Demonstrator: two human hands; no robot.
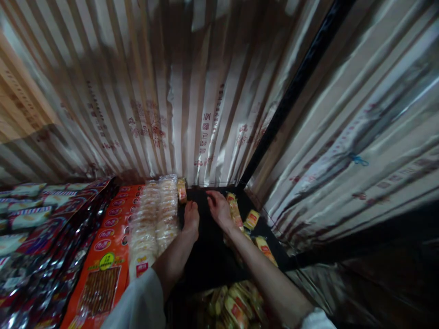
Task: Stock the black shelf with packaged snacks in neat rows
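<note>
My left hand (191, 216) is over the black shelf surface (202, 228), its fingers loosely bent and slightly apart, with nothing visible in them. Just beyond its fingertips, on the left, a small wrapped snack packet (181, 191) stands at the end of rows of clear-wrapped pale snacks (151, 219). My right hand (219, 208) is open and looks empty, its fingers reaching left toward my left hand. Beside it lies a row of yellow wrapped snack packets (234, 208), partly hidden by my right wrist. Two more packets, one upper (252, 220) and one lower (265, 250), lie to the right.
A pile of yellow packets (236, 306) sits below, nearest me. On the left are an orange snack bag (103, 269) and several dark glossy bags (44, 228). Pleated printed sheeting (192, 114) hangs behind, with a black post (291, 100) at the corner.
</note>
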